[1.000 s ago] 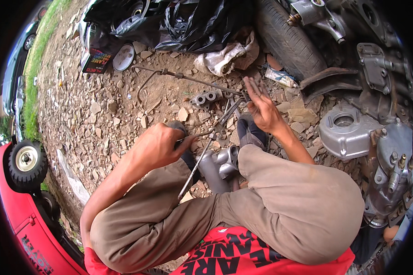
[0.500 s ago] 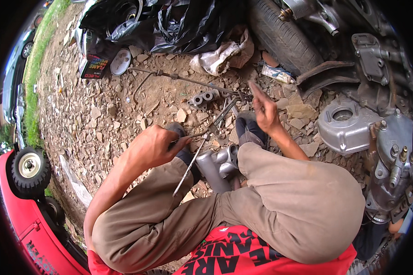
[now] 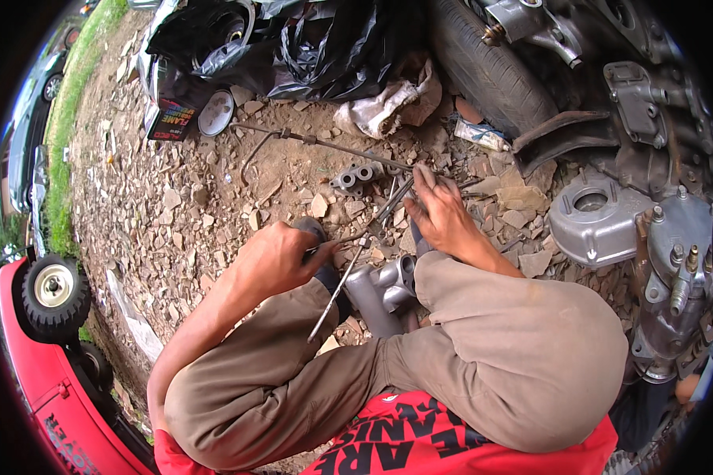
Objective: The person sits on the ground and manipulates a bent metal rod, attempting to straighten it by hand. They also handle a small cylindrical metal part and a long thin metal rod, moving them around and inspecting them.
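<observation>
A thin, dark metal linkage of jointed rods (image 3: 345,147) stretches over the stony ground between my feet. My left hand (image 3: 276,257) is closed round the near end of its short bent bar. At the joint where the rods meet, my right hand (image 3: 444,212) has its fingers curled over the metal; the fingertips partly hide the joint. A slim shiny rod (image 3: 334,299) slants from the bar toward my left shin. Beyond the joint lies a small grey metal casting with round holes (image 3: 358,177). Below the bar, a grey metal pipe fitting (image 3: 376,293) rests between my legs.
Black plastic bags (image 3: 325,47) and a worn tyre (image 3: 491,75) lie at the far side. On the right are a grey metal housing (image 3: 598,237) and larger machine parts (image 3: 677,261). A round lid (image 3: 216,113) and a red vehicle (image 3: 43,388) are to the left.
My right hand has come down and left, from raised with blurred fingers to resting over the rod joint. My left hand keeps its grip on the bar.
</observation>
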Action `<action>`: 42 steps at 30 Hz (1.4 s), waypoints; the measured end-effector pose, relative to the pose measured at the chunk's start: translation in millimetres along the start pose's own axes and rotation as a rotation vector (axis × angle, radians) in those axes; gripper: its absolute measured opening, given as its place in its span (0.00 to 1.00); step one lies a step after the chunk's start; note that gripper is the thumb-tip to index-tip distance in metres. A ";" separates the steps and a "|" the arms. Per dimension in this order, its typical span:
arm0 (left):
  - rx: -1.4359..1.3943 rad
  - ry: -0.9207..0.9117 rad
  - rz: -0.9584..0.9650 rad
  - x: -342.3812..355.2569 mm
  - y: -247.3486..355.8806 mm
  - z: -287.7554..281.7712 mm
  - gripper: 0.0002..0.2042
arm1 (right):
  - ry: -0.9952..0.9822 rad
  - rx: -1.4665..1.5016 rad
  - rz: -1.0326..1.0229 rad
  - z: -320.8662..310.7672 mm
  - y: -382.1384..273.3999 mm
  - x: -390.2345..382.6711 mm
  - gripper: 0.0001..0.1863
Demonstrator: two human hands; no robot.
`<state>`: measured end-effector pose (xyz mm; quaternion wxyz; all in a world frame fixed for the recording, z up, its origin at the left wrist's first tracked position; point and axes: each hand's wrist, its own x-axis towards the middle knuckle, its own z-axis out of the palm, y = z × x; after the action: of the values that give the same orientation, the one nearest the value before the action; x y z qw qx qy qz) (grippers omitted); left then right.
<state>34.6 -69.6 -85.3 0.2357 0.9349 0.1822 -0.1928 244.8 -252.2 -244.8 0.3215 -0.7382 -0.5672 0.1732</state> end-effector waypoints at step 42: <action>-1.366 0.912 -0.413 26.7 -130.1 18.8 0.40 | -0.020 0.880 0.423 -21.4 -17.0 46.0 0.19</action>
<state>-3.8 34.4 -160.8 0.6124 0.5214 0.5030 0.3163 259.4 -212.0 -212.7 0.5553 -0.6298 -0.2806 0.4651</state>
